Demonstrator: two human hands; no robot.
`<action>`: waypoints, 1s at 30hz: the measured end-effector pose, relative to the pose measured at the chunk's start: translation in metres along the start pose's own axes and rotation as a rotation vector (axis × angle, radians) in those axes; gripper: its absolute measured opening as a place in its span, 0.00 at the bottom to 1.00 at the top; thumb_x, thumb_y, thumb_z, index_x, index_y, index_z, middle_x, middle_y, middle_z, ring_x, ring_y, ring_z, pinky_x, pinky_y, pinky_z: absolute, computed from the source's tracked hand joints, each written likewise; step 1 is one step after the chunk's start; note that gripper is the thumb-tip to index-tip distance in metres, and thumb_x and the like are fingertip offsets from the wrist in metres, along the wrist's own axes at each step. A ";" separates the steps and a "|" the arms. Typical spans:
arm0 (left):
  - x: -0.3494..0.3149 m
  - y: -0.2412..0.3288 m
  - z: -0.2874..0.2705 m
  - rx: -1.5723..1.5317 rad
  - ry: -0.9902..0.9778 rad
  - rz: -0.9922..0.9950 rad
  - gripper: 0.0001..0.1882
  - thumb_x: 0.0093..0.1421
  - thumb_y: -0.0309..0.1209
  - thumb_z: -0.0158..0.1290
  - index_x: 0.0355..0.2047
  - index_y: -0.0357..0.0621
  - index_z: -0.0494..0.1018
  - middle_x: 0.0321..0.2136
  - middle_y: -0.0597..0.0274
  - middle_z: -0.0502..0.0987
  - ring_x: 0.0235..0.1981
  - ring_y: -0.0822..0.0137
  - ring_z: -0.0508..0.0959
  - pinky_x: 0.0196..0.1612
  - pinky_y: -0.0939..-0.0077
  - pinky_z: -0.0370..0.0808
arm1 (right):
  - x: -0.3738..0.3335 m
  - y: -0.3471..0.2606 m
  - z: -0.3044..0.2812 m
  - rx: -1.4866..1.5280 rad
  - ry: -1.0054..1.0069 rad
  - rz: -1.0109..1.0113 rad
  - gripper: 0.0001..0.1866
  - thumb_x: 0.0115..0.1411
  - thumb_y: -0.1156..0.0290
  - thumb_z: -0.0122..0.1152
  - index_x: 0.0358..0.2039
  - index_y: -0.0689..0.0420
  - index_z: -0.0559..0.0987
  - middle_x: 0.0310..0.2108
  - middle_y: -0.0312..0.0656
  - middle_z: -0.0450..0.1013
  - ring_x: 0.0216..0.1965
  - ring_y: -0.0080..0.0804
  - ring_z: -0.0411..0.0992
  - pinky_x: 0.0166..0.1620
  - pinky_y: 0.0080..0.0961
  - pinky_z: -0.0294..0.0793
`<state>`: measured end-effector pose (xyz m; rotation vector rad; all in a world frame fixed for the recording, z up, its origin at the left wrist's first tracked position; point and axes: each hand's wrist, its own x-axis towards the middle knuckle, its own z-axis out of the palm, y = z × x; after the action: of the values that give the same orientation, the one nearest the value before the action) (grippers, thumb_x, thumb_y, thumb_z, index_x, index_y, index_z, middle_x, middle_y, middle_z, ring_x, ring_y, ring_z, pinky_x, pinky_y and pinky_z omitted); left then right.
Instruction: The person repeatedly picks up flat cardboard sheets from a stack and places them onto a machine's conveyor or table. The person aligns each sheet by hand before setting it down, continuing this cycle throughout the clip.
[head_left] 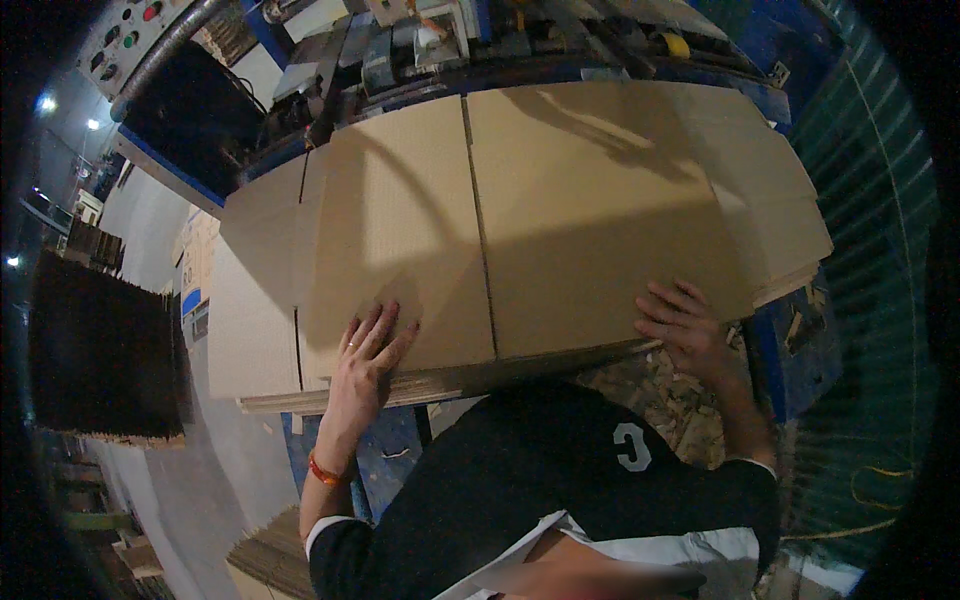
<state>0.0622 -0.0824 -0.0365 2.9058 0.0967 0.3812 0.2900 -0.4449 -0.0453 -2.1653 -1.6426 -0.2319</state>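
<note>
- We see a blue machine frame (800,355) carrying a wide stack of flat brown cardboard sheets (590,220); its blue metal shows below the stack at both front corners.
- We find the sheets lying flat, their layered edges showing along the front and at the right end.
- On the frame's right-hand part we notice small cardboard scraps (796,327) just beside the stack.
- Below the stack's front edge we make out a heap of torn offcuts (685,405), but cannot tell what bears it.
- To the left we see grey floor (222,470), with a tall dark cardboard stack (105,345) on it.
</note>
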 end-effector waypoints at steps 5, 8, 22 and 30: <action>0.002 -0.008 -0.003 0.026 -0.040 -0.009 0.28 0.49 0.22 0.50 0.53 0.56 0.68 0.57 0.55 0.61 0.60 0.53 0.59 0.61 0.54 0.53 | 0.002 0.033 0.004 -0.076 -0.117 -0.048 0.26 0.46 0.62 0.64 0.48 0.49 0.74 0.55 0.42 0.65 0.58 0.44 0.60 0.60 0.43 0.55; 0.012 -0.021 -0.003 0.052 -0.007 -0.009 0.29 0.49 0.21 0.50 0.53 0.55 0.67 0.58 0.55 0.61 0.60 0.53 0.58 0.61 0.55 0.54 | 0.016 0.063 0.002 0.023 -0.174 0.118 0.35 0.40 0.58 0.68 0.51 0.52 0.70 0.59 0.43 0.58 0.61 0.44 0.54 0.60 0.44 0.53; 0.151 -0.089 0.030 0.032 0.509 -0.022 0.32 0.43 0.19 0.55 0.53 0.45 0.65 0.52 0.53 0.66 0.54 0.53 0.66 0.54 0.65 0.65 | 0.150 0.177 0.002 -0.208 -0.293 0.301 0.38 0.46 0.42 0.59 0.55 0.49 0.67 0.59 0.42 0.58 0.57 0.43 0.58 0.58 0.40 0.56; 0.224 -0.120 0.047 0.191 0.381 -0.322 0.33 0.51 0.31 0.55 0.58 0.44 0.57 0.55 0.51 0.62 0.59 0.49 0.57 0.58 0.52 0.54 | 0.203 0.186 0.050 -0.382 -0.066 0.509 0.26 0.52 0.53 0.56 0.51 0.49 0.71 0.55 0.43 0.62 0.52 0.42 0.64 0.55 0.37 0.61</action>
<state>0.2861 0.0463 -0.0512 2.8836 0.6823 0.8998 0.5200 -0.2859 -0.0560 -2.8196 -1.0837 -0.3435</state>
